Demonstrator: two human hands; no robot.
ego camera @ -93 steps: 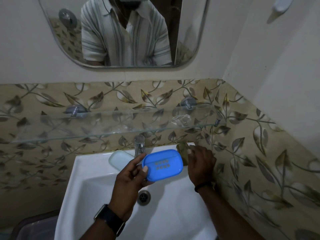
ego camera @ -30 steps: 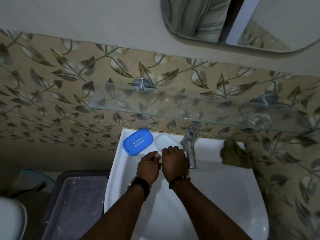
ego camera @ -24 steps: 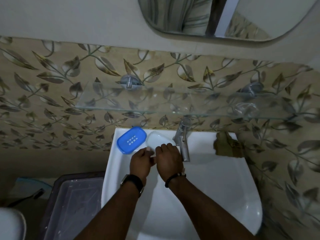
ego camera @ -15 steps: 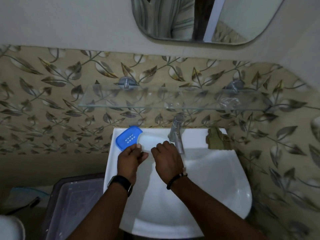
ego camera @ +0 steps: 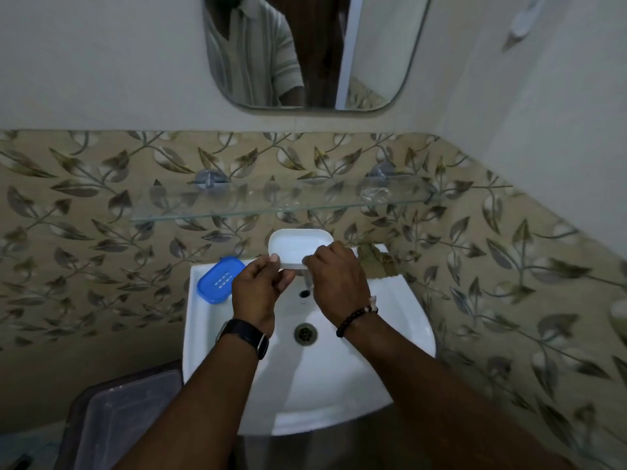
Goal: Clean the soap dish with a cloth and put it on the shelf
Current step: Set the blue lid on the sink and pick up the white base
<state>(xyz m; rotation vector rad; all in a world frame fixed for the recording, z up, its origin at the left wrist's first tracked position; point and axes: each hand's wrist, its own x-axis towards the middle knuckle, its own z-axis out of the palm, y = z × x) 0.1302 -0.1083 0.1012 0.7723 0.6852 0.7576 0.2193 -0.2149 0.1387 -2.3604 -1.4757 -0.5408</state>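
A white soap dish tray (ego camera: 298,245) is held up above the back of the sink, just below the glass shelf (ego camera: 278,201). My left hand (ego camera: 259,291) pinches its lower left edge, and my right hand (ego camera: 339,281) grips its lower right edge. The blue perforated soap dish insert (ego camera: 219,279) lies on the sink's back left corner. An olive-brown cloth (ego camera: 376,261) sits on the sink's back right corner, beside my right hand.
The white sink (ego camera: 400,340) has a drain (ego camera: 305,334) in its middle; the tap is mostly hidden behind my hands. A mirror (ego camera: 305,52) hangs above the shelf. A lidded plastic bin (ego camera: 115,425) stands on the floor at the lower left.
Both hands have lifted the white tray off the sink's back ledge toward the glass shelf. The blue insert and the cloth stayed in place. The camera view tilted and shifted.
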